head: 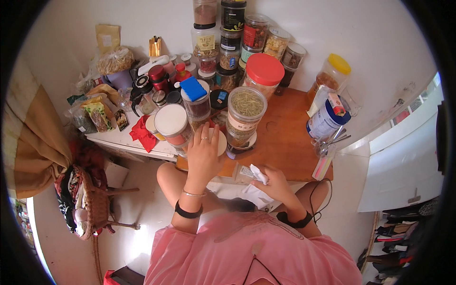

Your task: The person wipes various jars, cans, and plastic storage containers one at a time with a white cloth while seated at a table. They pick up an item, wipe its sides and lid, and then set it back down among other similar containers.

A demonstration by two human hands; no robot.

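Observation:
My left hand point(205, 151) lies palm down over a jar with a cream lid point(222, 142). Its fingers reach forward and cover much of that lid; whether they grip the jar is hidden. Just left of it stands a white-lidded clear jar point(171, 120). Ahead of the fingers is a jar point(197, 105) with a blue block point(193, 89) on its lid. My right hand point(275, 182) holds a crumpled white cloth point(261, 174) at the table's near edge. Beside the cloth lies a small clear packet point(243, 173) with a label. A clear jar of dried strands point(247, 103) sits on another jar.
The brown wooden table point(285, 142) adjoins a white surface point(164, 151) with a red cloth point(143, 133). Stacked jars point(231, 42) and a red-lidded jar point(264, 71) stand behind. A large can point(326, 119) and cutlery point(329, 140) stand right. A wicker basket point(93, 206) is left.

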